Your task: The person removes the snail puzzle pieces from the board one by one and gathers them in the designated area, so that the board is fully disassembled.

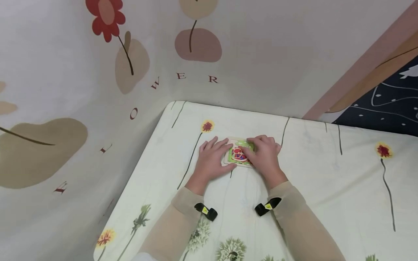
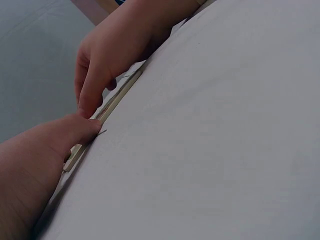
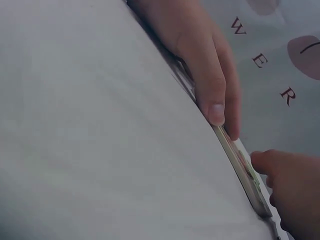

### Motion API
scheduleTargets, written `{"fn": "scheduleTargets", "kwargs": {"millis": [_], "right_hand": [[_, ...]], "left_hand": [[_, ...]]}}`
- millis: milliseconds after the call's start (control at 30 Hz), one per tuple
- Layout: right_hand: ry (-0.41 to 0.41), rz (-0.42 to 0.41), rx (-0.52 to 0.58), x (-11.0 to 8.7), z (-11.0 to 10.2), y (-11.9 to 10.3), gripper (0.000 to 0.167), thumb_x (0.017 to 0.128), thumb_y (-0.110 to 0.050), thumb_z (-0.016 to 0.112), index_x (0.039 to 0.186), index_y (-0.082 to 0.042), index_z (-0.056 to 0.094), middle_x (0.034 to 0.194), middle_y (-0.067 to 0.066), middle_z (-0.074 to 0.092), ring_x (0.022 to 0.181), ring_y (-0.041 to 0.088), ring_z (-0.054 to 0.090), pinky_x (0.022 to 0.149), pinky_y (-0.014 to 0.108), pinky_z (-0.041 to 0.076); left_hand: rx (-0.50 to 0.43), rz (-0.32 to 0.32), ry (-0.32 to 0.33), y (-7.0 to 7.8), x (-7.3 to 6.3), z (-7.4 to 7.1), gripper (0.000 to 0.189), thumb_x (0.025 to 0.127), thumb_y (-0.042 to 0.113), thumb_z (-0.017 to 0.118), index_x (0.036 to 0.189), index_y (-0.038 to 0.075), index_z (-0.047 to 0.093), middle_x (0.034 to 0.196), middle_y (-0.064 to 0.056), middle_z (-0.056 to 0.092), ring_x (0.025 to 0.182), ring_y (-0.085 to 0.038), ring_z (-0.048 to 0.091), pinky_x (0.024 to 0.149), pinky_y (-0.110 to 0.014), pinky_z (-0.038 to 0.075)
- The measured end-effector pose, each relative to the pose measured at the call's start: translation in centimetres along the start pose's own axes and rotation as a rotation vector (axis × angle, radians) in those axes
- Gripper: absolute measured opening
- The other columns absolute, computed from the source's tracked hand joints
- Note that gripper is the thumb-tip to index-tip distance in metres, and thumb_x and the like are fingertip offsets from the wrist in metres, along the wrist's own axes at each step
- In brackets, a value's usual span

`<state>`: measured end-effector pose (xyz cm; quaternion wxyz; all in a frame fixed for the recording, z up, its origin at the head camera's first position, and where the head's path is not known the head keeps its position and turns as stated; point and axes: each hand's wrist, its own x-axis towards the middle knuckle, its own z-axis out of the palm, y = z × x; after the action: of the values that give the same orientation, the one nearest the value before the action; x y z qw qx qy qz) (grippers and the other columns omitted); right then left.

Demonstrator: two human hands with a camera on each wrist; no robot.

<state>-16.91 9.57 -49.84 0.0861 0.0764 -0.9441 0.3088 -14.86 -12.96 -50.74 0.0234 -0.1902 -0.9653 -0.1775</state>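
Note:
A small square wooden puzzle board (image 1: 239, 155) with a pale rim and a green, red and blue picture lies flat on the cloth-covered table. My left hand (image 1: 210, 159) holds its left side, thumb at the near edge and fingertips by the far left corner. My right hand (image 1: 266, 156) is over the right side, its thumb across the picture and its fingers by the far right corner; whether it pinches anything is hidden. Seen edge-on, the board's pale wooden edge (image 2: 117, 102) runs beneath both hands. In the right wrist view, a thin green part (image 3: 256, 177) stands slightly above the rim.
The white tablecloth (image 1: 326, 188) has printed flowers and stems. Behind and to the left hangs a pale curtain (image 1: 261, 65) with flower shapes and letters. A black wrist strap (image 1: 206, 212) is on the left sleeve, another strap (image 1: 267, 206) on the right.

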Motion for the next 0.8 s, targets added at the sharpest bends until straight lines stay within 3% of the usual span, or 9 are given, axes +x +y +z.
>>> {"fn": "scheduleTargets", "kwargs": {"millis": [333,800], "right_hand": [[-0.016,0.042,-0.026,0.1,1.2,-1.1,0.052,0.095,-0.043,0.080,0.134,-0.009,0.074,0.130,0.016,0.059,0.126,0.042,0.043,0.109,0.066,0.024],[0.003,0.062,-0.014,0.0,1.2,-1.1,0.046,0.095,-0.041,0.079,0.128,-0.008,0.076,0.127,0.017,0.058,0.125,0.042,0.042,0.107,0.066,0.024]], "left_hand": [[-0.006,0.000,0.013,0.1,-0.1,0.2,0.074,0.092,0.065,0.071,0.155,0.029,0.058,0.167,0.006,0.043,0.159,-0.031,0.027,0.124,-0.062,0.019],[0.001,-0.002,0.001,0.1,-0.1,0.1,0.074,0.092,0.066,0.069,0.155,0.030,0.058,0.167,0.006,0.043,0.159,-0.031,0.028,0.124,-0.062,0.019]]}}
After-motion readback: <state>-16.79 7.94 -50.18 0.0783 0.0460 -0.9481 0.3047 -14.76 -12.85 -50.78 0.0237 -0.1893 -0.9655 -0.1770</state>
